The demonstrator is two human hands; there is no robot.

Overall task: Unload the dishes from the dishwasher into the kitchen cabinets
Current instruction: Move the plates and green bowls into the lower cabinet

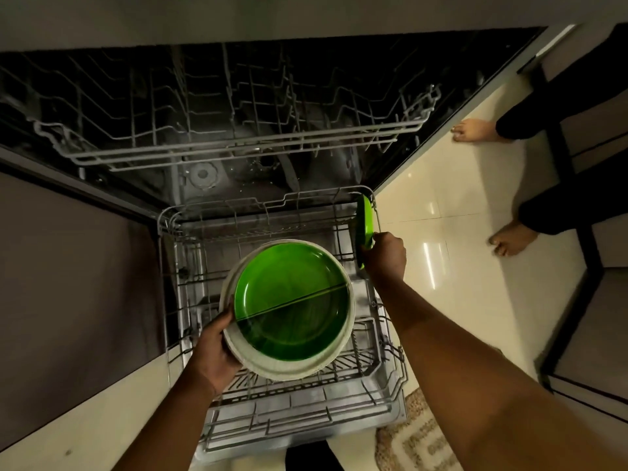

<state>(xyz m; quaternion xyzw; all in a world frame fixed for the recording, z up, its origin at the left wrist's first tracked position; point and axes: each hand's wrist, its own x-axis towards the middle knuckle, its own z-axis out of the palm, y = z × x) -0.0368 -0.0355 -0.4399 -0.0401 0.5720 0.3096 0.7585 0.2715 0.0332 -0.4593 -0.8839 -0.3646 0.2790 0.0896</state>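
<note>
My left hand (212, 351) holds a small stack of plates flat above the pulled-out lower rack (299, 423): a green plate (292, 300) lies on top of a wider white plate (289, 370). My right hand (385, 258) grips the lower edge of a second green plate (366, 220), which stands on edge at the rack's far right corner. The upper rack (231, 144) is pulled out and looks bare of dishes.
The open dishwasher tub (204, 175) is dark. Another person's bare feet (475, 130) stand on the pale tiled floor (452, 266) to the right. A woven mat (418, 440) lies by the rack's near right corner. Dark cabinet fronts flank both sides.
</note>
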